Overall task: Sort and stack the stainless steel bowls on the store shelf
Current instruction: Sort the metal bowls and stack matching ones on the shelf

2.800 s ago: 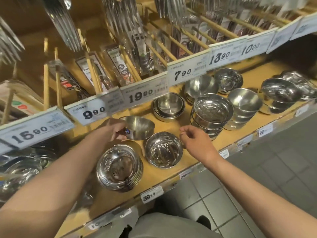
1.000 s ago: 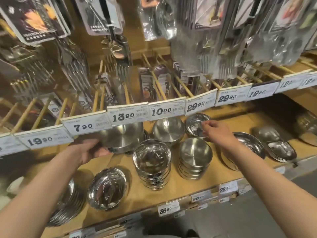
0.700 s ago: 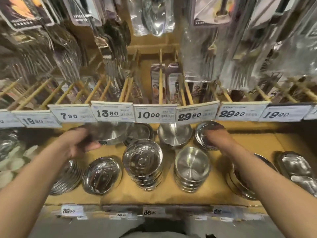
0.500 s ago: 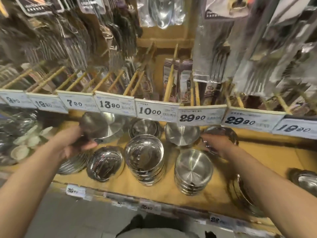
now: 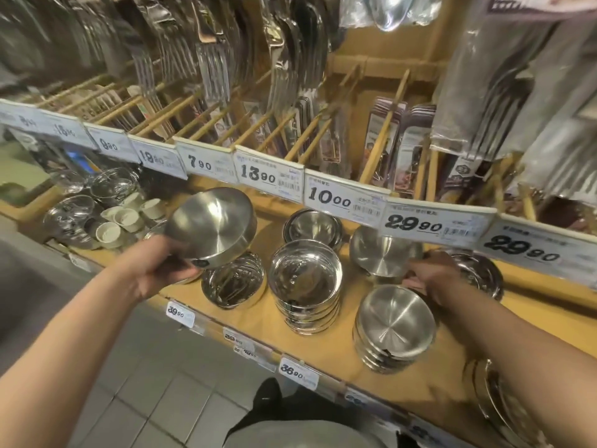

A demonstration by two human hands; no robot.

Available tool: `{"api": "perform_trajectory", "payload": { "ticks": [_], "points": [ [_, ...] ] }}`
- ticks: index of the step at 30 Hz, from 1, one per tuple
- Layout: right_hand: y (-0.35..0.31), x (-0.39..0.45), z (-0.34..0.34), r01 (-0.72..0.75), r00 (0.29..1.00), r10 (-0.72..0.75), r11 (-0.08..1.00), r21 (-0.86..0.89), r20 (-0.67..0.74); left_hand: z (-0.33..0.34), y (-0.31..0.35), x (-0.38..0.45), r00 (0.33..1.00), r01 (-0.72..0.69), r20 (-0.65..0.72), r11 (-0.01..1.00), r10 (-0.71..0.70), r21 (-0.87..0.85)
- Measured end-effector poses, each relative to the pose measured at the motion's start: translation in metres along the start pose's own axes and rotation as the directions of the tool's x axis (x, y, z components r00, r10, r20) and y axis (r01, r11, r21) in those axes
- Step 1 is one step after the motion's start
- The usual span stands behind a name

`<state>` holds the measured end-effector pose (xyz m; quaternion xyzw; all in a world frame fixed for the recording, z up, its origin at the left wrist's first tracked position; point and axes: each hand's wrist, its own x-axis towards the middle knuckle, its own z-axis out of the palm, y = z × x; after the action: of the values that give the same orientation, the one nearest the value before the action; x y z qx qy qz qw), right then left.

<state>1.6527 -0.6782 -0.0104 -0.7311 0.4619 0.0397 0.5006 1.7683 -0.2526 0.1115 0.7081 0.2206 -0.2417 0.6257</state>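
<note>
Brushed steel bowl (image 5: 211, 226), seemingly wooden shelf (image 5: 252, 321)

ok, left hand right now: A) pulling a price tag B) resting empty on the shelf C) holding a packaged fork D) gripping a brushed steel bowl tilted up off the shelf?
D: the left hand grips the brushed steel bowl by its lower rim, holding it tilted in the air above the shelf.

Two hands (image 5: 168, 266), two front bowl stacks (image 5: 305, 286), four white cups (image 5: 124, 219)
</note>
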Motion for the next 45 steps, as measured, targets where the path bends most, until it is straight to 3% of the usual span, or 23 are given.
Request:
{"api": "perform_trajectory", "payload": {
  "ticks": [13, 18, 22, 28, 33, 38, 45],
  "points": [
    [0.000, -0.035, -0.040, -0.114, 0.978, 0.084, 0.981, 0.156, 0.190, 0.001, 0.002, -0.015, 0.998, -0.041, 0.046, 0.997, 0.044, -0.061],
    [0.000, -0.049, -0.053, -0.084, 0.992, 0.046, 0.941, 0.328, 0.121, 0.000, -0.003, -0.023, 0.998, -0.055, 0.033, 0.996, 0.058, -0.066],
    [-0.003, -0.064, -0.059, -0.012, 0.997, -0.016, 0.929, 0.371, 0.072, -0.005, -0.008, -0.027, 0.997, -0.062, 0.037, 0.995, 0.064, -0.074],
    [0.001, -0.073, -0.072, -0.094, 0.986, 0.041, 0.937, 0.337, 0.160, -0.018, -0.019, -0.030, 0.998, -0.060, -0.011, 0.997, 0.059, -0.049],
    [0.012, -0.079, -0.083, -0.087, 0.995, 0.070, 0.949, 0.302, 0.066, -0.026, -0.021, -0.028, 0.998, -0.061, 0.010, 0.997, 0.062, -0.048],
    [0.019, -0.103, -0.097, -0.066, 0.992, 0.105, 0.911, 0.408, -0.074, -0.028, -0.012, -0.018, 0.994, -0.061, 0.096, 0.998, 0.060, 0.006],
    [0.029, -0.174, -0.113, -0.022, 0.937, 0.180, 0.885, 0.465, -0.299, -0.031, 0.010, 0.003, 0.974, -0.090, 0.212, 0.995, 0.081, 0.033]
  ]
}}
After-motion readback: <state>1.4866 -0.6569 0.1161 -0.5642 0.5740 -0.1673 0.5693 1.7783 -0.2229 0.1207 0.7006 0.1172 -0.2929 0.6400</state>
